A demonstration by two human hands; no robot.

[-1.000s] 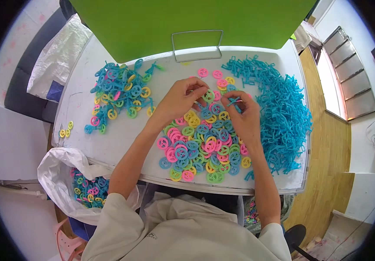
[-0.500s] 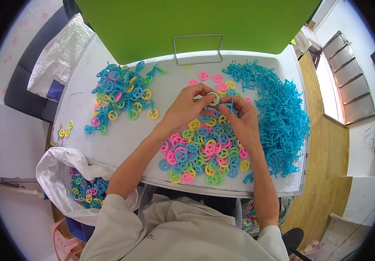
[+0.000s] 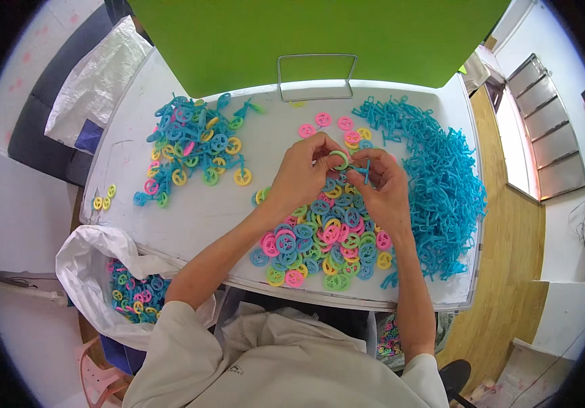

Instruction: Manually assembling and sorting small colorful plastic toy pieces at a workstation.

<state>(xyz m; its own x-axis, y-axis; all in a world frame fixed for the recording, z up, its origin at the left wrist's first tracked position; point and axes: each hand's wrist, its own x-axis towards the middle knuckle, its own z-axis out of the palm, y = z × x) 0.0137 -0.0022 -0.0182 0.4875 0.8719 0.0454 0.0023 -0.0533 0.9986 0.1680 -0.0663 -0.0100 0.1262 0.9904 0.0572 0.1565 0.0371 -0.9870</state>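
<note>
Over the white table, my left hand pinches a small green plastic wheel between thumb and fingers. Close against it, my right hand grips a small blue plastic stem with a crosspiece. Wheel and stem come together between the fingertips; whether they are joined I cannot tell. Below both hands spreads a pile of pink, blue, yellow and green wheels. To the right lies a large heap of loose blue stems. A pile of wheels fitted with stems sits at the back left.
A green panel with a wire handle stands along the table's back. Several yellow-green wheels lie near the left edge. At the lower left, a white sack holds assembled pieces. Another bag of coloured pieces is under the table.
Both hands stay together with the wheel and stem between them. The whole scene sits slightly further right in the picture, and the fingers have shifted only a little.
</note>
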